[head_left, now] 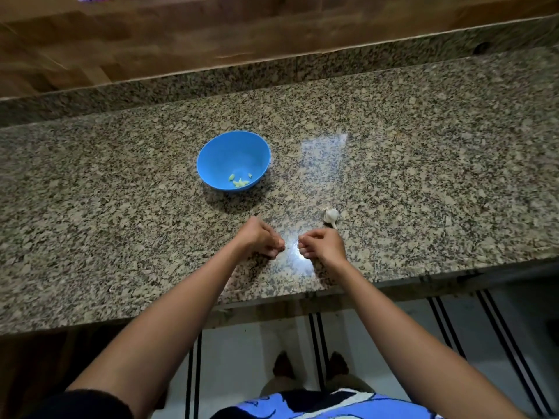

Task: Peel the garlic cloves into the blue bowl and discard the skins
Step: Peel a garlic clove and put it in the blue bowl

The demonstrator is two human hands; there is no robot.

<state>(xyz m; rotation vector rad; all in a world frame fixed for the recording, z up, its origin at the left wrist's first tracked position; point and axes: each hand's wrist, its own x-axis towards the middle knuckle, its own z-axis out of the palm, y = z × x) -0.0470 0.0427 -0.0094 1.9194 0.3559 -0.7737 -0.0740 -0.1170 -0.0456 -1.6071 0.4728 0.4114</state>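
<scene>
A blue bowl stands on the granite counter with several peeled, pale yellow garlic cloves at its bottom. To its lower right lies a white garlic bulb, just beyond my right hand. My left hand and my right hand rest on the counter in front of the bowl, a small gap between them. Both have their fingers curled inward, fingertips facing each other. No clove or skin shows in either hand. What lies inside the curled fingers is hidden.
The speckled granite counter runs left to right, with a raised granite ledge and a wooden wall behind it. Its front edge is just below my wrists. A bright glare patch lies between my hands. Tiled floor and my feet show below.
</scene>
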